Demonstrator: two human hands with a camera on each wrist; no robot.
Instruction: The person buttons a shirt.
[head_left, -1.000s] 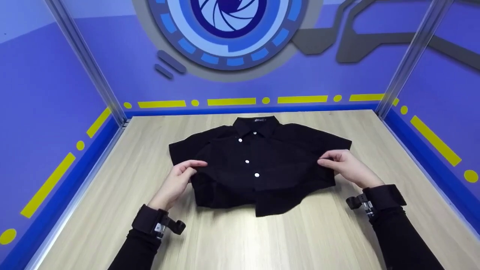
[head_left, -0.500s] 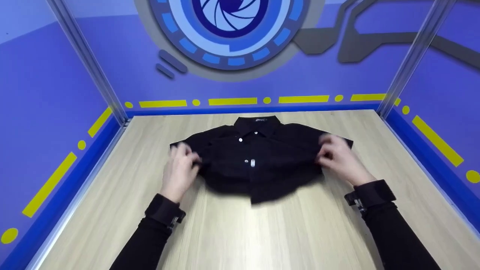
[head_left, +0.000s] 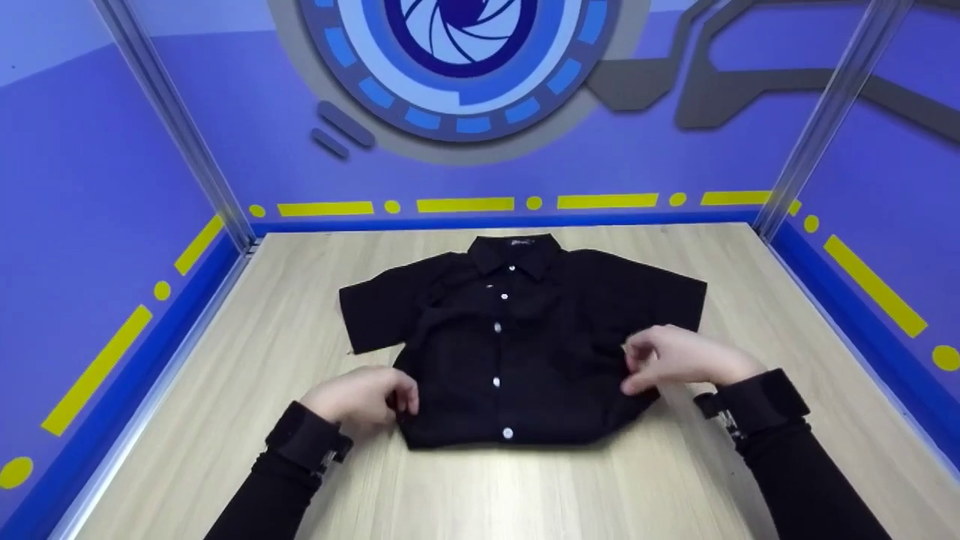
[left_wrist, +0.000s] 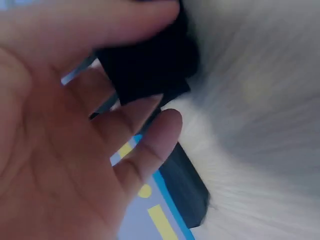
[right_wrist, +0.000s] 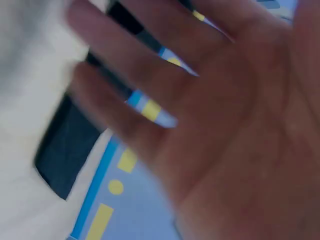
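A black short-sleeved shirt (head_left: 540, 352) with a collar and white buttons lies front up on the wooden table (head_left: 480, 495), collar toward the back wall. Its lower part bunches and curves near the front. My left hand (head_left: 367, 394) grips the shirt's left side low down; in the left wrist view, black cloth (left_wrist: 150, 65) sits between thumb and fingers. On the other side, my right hand (head_left: 675, 356) pinches the shirt's right side below the sleeve. The right wrist view is blurred, and the right thumb tip is hidden there.
Blue-purple panels (head_left: 210, 97) with yellow markings enclose the table at the back and both sides. Metal posts (head_left: 176, 127) stand in the back corners. A black strap with a small device (head_left: 765, 397) is on each wrist.
Both hands first lift with the shirt's sides, then come down toward the front. The lower front now reaches nearer, showing more buttons, and the left sleeve lies uncovered.
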